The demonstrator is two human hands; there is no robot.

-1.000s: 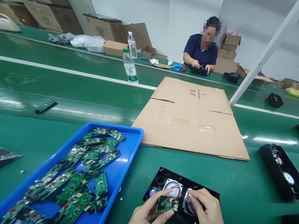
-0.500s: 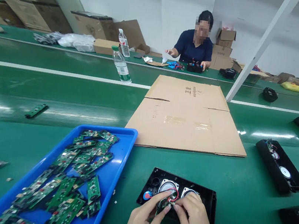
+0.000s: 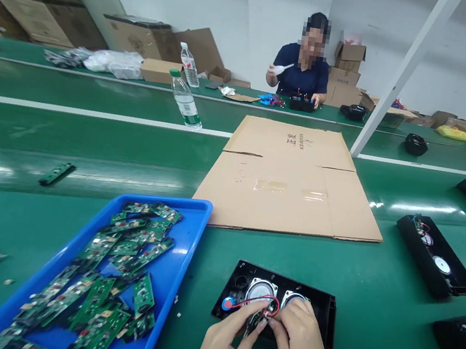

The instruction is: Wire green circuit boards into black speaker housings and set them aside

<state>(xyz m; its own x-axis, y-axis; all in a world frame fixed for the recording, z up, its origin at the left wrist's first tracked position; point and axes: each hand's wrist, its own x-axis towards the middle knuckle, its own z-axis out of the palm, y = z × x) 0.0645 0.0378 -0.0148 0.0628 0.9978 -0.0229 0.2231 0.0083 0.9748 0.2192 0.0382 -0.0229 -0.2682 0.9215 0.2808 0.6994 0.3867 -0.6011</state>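
Observation:
A black speaker housing (image 3: 329, 305) lies front-side down, with two round speakers (image 3: 262, 289) set in it. My left hand (image 3: 226, 334) pinches a small green circuit board (image 3: 253, 322) above the housing, tilted on edge. My right hand (image 3: 303, 339) is closed at the board's right end, its fingertips on the end of a looped red wire (image 3: 256, 299); the exact contact is hidden by the fingers. That wire runs left to a blue round part (image 3: 228, 303) inside the housing.
To the left, a blue tray (image 3: 192, 250) holds several circuit boards. Flattened cardboard (image 3: 289, 206) lies ahead. More black housings (image 3: 439, 258) stand at right. Water bottles (image 3: 186, 100) sit farther off. A co-worker (image 3: 301, 71) sits across the bench, holding a white tool.
My hands stay nearly in place; the red wire now shows as a wider loop over the board. The co-worker's raised hand has picked up a white tool.

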